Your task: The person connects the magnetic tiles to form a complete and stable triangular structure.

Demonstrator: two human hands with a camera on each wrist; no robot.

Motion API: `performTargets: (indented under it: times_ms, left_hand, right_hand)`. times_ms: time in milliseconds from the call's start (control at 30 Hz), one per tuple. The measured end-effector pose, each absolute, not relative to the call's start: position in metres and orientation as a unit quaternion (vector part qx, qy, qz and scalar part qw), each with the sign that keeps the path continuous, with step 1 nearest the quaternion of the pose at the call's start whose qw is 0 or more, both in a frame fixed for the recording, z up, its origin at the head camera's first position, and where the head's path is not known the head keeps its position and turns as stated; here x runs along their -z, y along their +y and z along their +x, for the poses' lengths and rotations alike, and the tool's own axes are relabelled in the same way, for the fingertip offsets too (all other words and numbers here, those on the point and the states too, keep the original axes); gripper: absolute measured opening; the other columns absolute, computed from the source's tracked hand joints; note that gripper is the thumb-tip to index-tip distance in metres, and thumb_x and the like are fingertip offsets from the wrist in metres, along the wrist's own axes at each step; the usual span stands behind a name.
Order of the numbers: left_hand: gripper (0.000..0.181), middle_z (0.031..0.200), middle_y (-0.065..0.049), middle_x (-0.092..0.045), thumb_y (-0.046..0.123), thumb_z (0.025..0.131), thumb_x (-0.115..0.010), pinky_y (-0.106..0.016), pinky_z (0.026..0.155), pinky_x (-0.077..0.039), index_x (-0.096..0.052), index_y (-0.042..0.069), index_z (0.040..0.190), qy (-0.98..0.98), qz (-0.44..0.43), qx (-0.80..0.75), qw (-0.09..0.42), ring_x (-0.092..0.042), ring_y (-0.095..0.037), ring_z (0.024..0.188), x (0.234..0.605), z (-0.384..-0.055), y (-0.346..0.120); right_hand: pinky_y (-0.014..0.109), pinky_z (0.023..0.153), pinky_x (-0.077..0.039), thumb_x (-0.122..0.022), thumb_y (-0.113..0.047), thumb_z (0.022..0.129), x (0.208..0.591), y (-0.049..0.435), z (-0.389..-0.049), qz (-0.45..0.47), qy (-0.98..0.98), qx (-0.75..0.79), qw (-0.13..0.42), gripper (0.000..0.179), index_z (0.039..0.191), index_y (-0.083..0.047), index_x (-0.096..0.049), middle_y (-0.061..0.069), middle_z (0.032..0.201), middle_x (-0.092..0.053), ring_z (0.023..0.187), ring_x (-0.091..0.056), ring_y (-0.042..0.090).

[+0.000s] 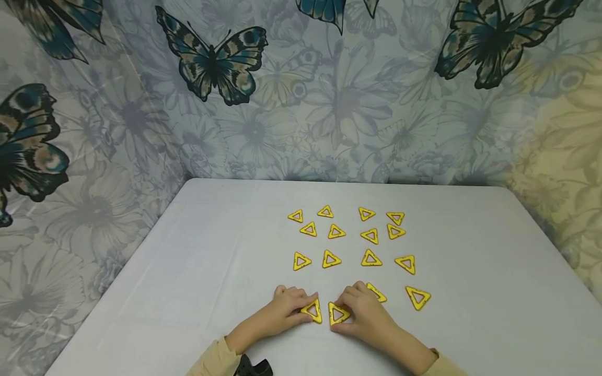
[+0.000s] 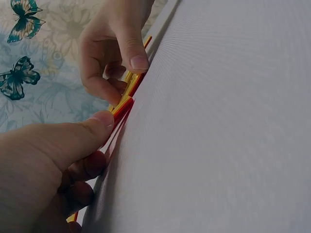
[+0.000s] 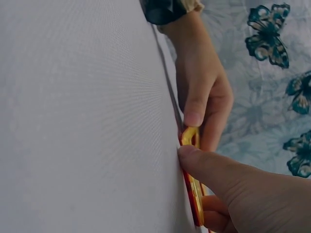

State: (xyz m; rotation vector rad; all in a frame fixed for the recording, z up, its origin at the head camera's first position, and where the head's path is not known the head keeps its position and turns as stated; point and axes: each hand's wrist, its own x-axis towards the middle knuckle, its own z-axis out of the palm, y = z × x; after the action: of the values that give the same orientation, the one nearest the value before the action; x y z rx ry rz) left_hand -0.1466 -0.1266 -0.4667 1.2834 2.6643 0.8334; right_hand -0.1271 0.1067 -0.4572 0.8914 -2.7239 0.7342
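My left hand [image 1: 277, 312] pinches a yellow triangle with an open centre [image 1: 318, 313] between thumb and fingers, low over the white table. Facing it, my right hand [image 1: 369, 316] pinches a second yellow triangle [image 1: 331, 315] in the same way. A small gap separates the two triangles in the head view. From the wrist views, both pieces show a red layer along the side towards the table. Beyond the right hand lies another triangle [image 1: 378, 294], partly hidden by its knuckles. One more triangle [image 1: 418, 290] lies further right.
Several similar triangles lie in loose rows further back on the white table [image 1: 188, 250], among them one triangle [image 1: 371, 262] in the middle row. A black object [image 1: 256, 368] shows beside the left sleeve. Butterfly-patterned cloth [image 1: 329, 130] rises behind the table.
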Motion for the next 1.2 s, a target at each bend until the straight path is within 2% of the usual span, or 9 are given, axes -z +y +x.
performTargets:
  times_ms: [267, 600, 833, 1000, 1200]
  left_hand:
    - [0.048, 0.085, 0.014, -0.050, 0.035, 0.088, -0.054, -0.024, 0.067, -0.019, -0.052, 0.007, 0.126, 0.854, 0.431, -0.287, 0.053, -0.033, 0.000, 0.070, 0.463, -0.143, -0.120]
    - [0.047, 0.081, 0.015, -0.048, 0.035, 0.087, -0.054, -0.023, 0.067, -0.020, -0.053, 0.007, 0.125, 0.850, 0.439, -0.287, 0.058, -0.032, 0.001, 0.068, 0.464, -0.143, -0.117]
    - [0.047, 0.087, 0.015, -0.052, 0.037, 0.088, -0.054, -0.023, 0.068, -0.021, -0.054, 0.008, 0.124, 0.851, 0.425, -0.301, 0.069, -0.035, 0.001, 0.072, 0.466, -0.142, -0.114]
    - [0.040, 0.090, 0.016, -0.054, 0.033, 0.085, -0.060, -0.021, 0.069, -0.023, -0.058, 0.011, 0.118, 0.844, 0.395, -0.355, 0.073, -0.038, 0.002, 0.073, 0.469, -0.141, -0.115]
    - [0.032, 0.075, 0.016, -0.049, 0.030, 0.079, -0.069, -0.021, 0.065, -0.025, -0.062, 0.014, 0.106, 0.833, 0.369, -0.410, 0.053, -0.040, 0.000, 0.066, 0.469, -0.140, -0.116]
  right_hand:
    - [0.024, 0.065, -0.036, -0.076, -0.047, 0.060, 0.459, 0.108, -0.128, 0.316, -0.907, -0.250, 0.119, 0.039, 0.079, -0.016, -0.062, -0.016, 0.077, -0.048, 0.075, -0.035, 0.004]
    - [0.023, 0.065, -0.036, -0.075, -0.049, 0.062, 0.459, 0.107, -0.126, 0.313, -0.911, -0.254, 0.090, 0.039, 0.081, -0.017, -0.063, -0.016, 0.079, -0.048, 0.076, -0.035, 0.005]
    - [0.023, 0.065, -0.036, -0.073, -0.053, 0.063, 0.461, 0.106, -0.125, 0.313, -0.911, -0.255, 0.087, 0.040, 0.081, -0.018, -0.062, -0.017, 0.079, -0.048, 0.076, -0.035, 0.005]
    - [0.022, 0.064, -0.036, -0.074, -0.051, 0.061, 0.464, 0.106, -0.125, 0.324, -0.902, -0.262, 0.109, 0.040, 0.079, -0.018, -0.061, -0.016, 0.078, -0.047, 0.075, -0.035, 0.004]
    - [0.021, 0.062, -0.036, -0.076, -0.050, 0.059, 0.467, 0.102, -0.123, 0.322, -0.900, -0.263, 0.133, 0.040, 0.076, -0.019, -0.057, -0.017, 0.076, -0.045, 0.074, -0.034, 0.004]
